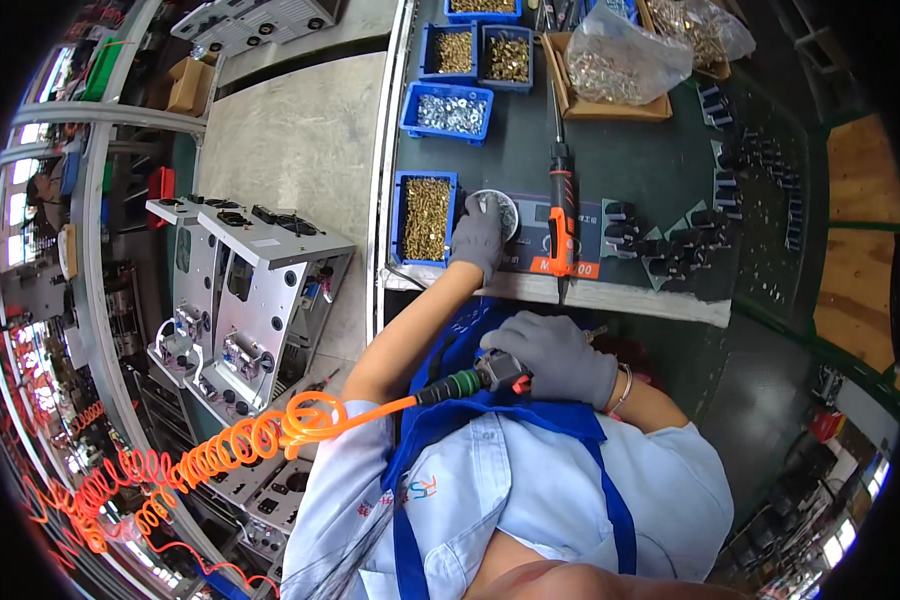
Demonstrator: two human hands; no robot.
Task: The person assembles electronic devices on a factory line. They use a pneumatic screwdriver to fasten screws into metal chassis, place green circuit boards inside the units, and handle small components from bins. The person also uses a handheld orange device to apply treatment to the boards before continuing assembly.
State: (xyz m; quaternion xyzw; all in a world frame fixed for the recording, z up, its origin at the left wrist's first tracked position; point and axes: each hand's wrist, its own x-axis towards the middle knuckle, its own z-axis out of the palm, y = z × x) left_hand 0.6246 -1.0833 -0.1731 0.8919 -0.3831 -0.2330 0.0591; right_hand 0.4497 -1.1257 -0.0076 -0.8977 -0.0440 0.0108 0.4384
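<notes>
reaching: left hand (478, 235) dipped into small round dish (497, 211) at 12 o'clock, fingers curled
gripping: right hand (560, 357) closed on air tool (495, 375)
handling: looked rigid, heavy; best held by body

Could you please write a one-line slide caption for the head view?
Grey-gloved left hand reaches into a small round white dish; right hand holds a black air tool.

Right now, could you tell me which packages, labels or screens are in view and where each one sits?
Clear plastic bag of small metal parts: in an open cardboard tray at the bench's far edge.
Cardboard box: far left, small, brown.
Printed mat: front of the bench, dark with an orange strip, beside the left hand.
</notes>
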